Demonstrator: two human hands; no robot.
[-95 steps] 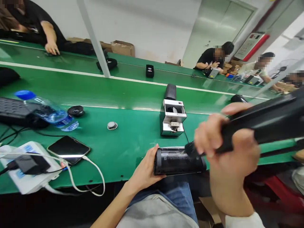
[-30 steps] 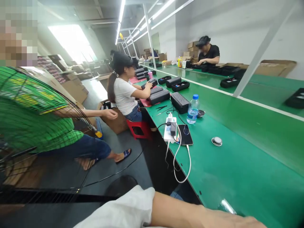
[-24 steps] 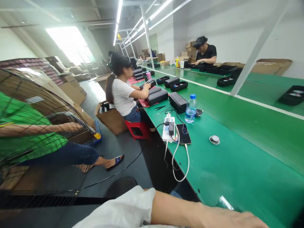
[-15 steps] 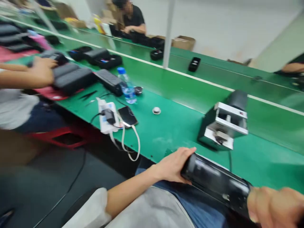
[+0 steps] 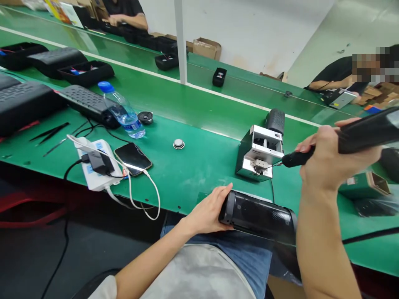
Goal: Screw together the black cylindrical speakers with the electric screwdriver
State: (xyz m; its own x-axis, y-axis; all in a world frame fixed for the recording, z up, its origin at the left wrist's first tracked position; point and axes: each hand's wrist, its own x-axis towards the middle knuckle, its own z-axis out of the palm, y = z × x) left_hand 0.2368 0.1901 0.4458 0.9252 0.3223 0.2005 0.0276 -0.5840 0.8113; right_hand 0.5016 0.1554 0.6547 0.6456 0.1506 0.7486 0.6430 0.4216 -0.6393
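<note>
Stretching beyond speaker (image 5: 258, 216): green benches (image 5: 202, 168), perhaps conveyors.

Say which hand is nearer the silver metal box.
Right. The right hand sits just right of the box, its black screwdriver reaching it; the left hand holds the black cylinder below.

**A:** Entry one, left of the bench?

**B:** One water bottle (image 5: 121, 110) with a blue cap, in front of a long black grille unit (image 5: 84, 101). A small speaker driver (image 5: 145, 117) sits just beside the bottle. Tweezers (image 5: 50, 132) lie further left.

**A:** Front edge?

**B:** White power strip (image 5: 101, 180) with a black adapter (image 5: 100, 162) plugged in. Phone (image 5: 133, 158), screen up, just beside the strip. White cable (image 5: 152, 189) looping over the edge.

**A:** Loose parts?

**B:** One round metal disc (image 5: 178, 144), alone on the green bench (image 5: 199, 124).

**A:** Far side?

**B:** Open black tray (image 5: 85, 71), small black case (image 5: 219, 77), white post (image 5: 180, 41), and a cardboard box (image 5: 206, 47) by the wall.
</note>
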